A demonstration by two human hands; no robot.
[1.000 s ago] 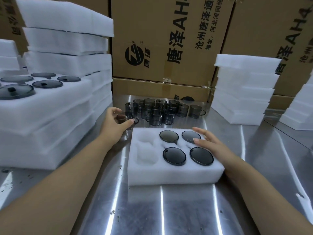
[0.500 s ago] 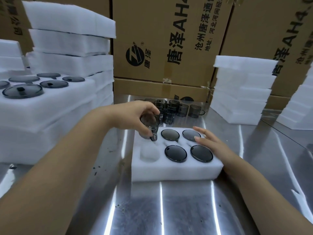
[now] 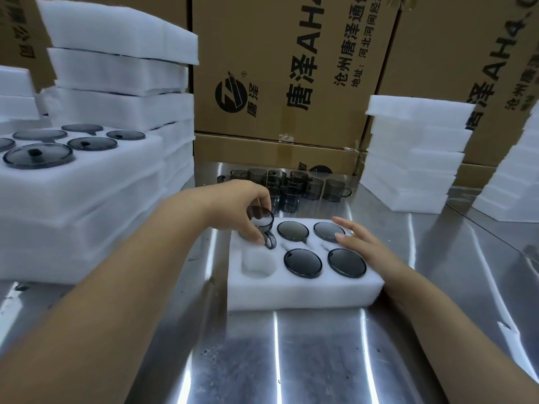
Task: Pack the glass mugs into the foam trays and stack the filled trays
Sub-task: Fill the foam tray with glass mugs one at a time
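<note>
1. Grip: the left hand (image 3: 236, 205) pinches a smoked glass mug (image 3: 261, 221) by its upper edge, fingers curled over it and thumb down the near side.
2. A second ago this hand was out among the loose mugs (image 3: 291, 188) beyond the tray. Half a second ago it carried one above the tray's far-left corner. Now the mug sits lower, tilted, at the mouth of the far-left pocket with its handle toward the tray's middle. I cannot tell whether it has entered the pocket.
3. The right hand (image 3: 358, 243) has not shifted. It lies flat with straight fingers on the right side of the foam tray (image 3: 291, 290), steadying it and holding nothing.
4. Four pockets hold mugs, and the near-left pocket (image 3: 258, 265) is bare. Once this mug seats, one slot should remain, so the tray looks close to full.
5. Farther out, filled trays (image 3: 87, 182) stand stacked at the left, where this one would likely go. Plain foam blocks (image 3: 414, 158) are piled at the right on the steel table (image 3: 320, 360), with cardboard boxes (image 3: 277, 68) behind.
</note>
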